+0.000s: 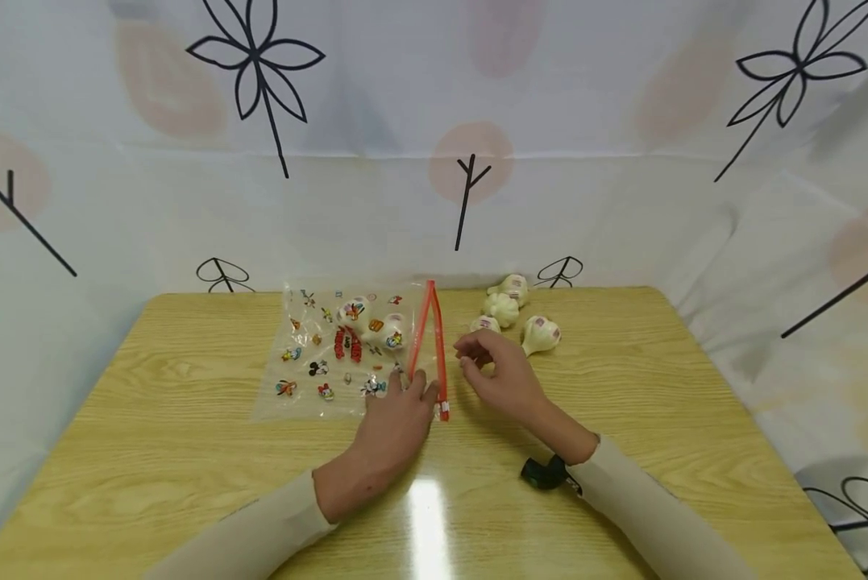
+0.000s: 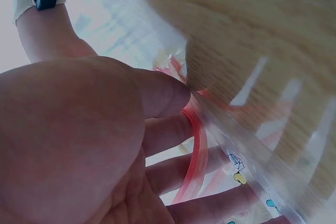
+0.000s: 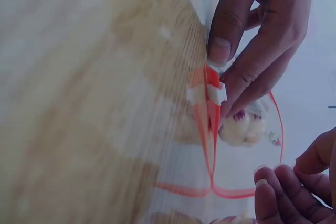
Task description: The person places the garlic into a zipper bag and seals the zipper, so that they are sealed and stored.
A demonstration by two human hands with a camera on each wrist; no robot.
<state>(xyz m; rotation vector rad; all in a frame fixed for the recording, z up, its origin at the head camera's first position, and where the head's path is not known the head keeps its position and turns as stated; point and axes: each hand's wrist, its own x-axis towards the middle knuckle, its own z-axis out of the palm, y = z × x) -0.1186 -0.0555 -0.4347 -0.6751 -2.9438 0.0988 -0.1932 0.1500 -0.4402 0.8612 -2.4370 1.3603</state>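
Note:
A clear zip bag [image 1: 310, 342] printed with small cartoon figures lies flat on the table, two garlic bulbs [image 1: 355, 311] showing through it. Its red zip edge [image 1: 441, 346] faces right, the two strips parted, and a white slider [image 3: 215, 93] sits at the near end. At that near corner my left hand [image 1: 396, 423] pinches the bag's edge between thumb and fingers. Just right of the opening hovers my right hand [image 1: 508, 374], fingers loosely curled with nothing in them. Several loose garlic bulbs [image 1: 541, 333] lie beyond it, one partly hidden behind the hand.
The wooden table [image 1: 187, 475] ends at the back against a white cloth [image 1: 375, 217] with flower drawings, which also hangs at both sides. A dark device [image 1: 546, 473] is strapped to my right wrist.

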